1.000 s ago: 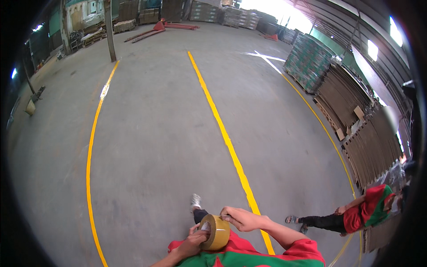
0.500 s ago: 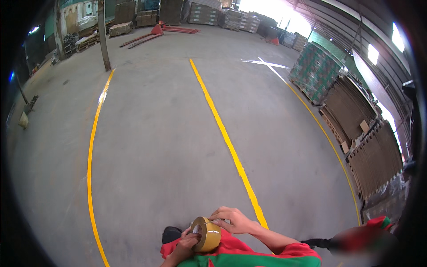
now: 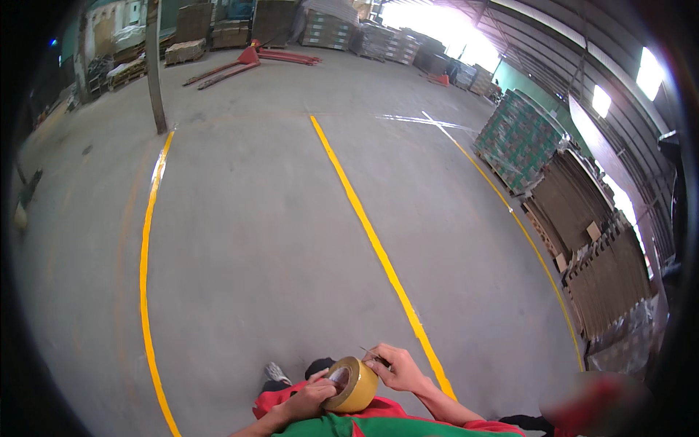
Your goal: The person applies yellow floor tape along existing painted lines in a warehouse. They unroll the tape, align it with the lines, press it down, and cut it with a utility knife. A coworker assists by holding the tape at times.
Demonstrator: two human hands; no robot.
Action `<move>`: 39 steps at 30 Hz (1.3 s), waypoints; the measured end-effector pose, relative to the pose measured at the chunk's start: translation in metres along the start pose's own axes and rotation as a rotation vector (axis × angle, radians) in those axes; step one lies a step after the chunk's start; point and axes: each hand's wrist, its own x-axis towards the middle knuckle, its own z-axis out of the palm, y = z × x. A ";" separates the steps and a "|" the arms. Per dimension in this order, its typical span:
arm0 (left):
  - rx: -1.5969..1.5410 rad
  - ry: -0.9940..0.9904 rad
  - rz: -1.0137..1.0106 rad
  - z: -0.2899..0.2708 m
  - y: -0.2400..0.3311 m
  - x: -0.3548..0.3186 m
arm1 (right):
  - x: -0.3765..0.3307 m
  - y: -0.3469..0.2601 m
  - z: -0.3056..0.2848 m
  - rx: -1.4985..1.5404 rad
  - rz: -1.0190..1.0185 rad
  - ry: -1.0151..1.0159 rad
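A wide roll of yellow tape [image 3: 358, 390] is held in front of my red and green top. My left hand [image 3: 312, 397] grips it, fingers reaching into the core. Beside the roll's upper right edge, my right hand [image 3: 395, 369] is closed in a pinch. A thin, dark, pointed thing [image 3: 374, 356] sticks out from its fingers toward the roll. It is too small to name, and I cannot tell whether those fingers also touch the tape. Below, my shoe [image 3: 274, 372] shows on the grey floor.
Yellow lines run along the floor: one at left [image 3: 146, 247], one in the middle [image 3: 368, 226], one at right. A post [image 3: 155, 73] stands at the left. A red pallet jack [image 3: 250, 57] is farther back. Stacked cardboard [image 3: 610, 273] lines the right, near a blurred person [image 3: 597, 404].
The roll and both hands have moved slightly right and lower. My right hand has drawn away from the roll's top to its upper right. The view has tilted, and my shoe has come into sight.
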 end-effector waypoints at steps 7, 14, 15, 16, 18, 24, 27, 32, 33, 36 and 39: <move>-0.154 -0.023 0.032 -0.142 -0.113 0.064 | 0.167 0.011 0.030 0.069 0.184 0.125; -0.012 -0.047 0.048 -0.275 -0.220 0.185 | 0.361 0.047 0.000 0.103 0.146 0.259; -0.003 -0.065 0.056 -0.293 -0.232 0.203 | 0.386 0.050 -0.008 0.115 0.146 0.286; 0.010 -0.093 0.056 -0.309 -0.244 0.222 | 0.410 0.052 -0.014 0.097 0.128 0.301; 0.004 -0.115 0.058 -0.333 -0.266 0.255 | 0.448 0.058 -0.031 0.031 0.111 0.313; -0.141 -0.284 0.167 -0.383 -0.351 0.343 | 0.517 0.073 -0.060 -0.065 0.280 0.463; -0.273 -0.402 0.268 -0.410 -0.396 0.388 | 0.552 0.077 -0.070 -0.042 0.386 0.482; -0.380 -0.679 0.396 -0.467 -0.459 0.454 | 0.618 0.072 -0.077 -0.013 0.562 0.586; -0.419 -0.683 0.406 -0.475 -0.469 0.466 | 0.630 0.069 -0.074 -0.059 0.593 0.641; -0.474 -0.759 0.415 -0.492 -0.492 0.495 | 0.662 0.063 -0.061 -0.302 0.612 0.700; -0.566 -0.778 0.413 -0.504 -0.507 0.512 | 0.687 0.065 -0.049 -0.295 0.656 0.774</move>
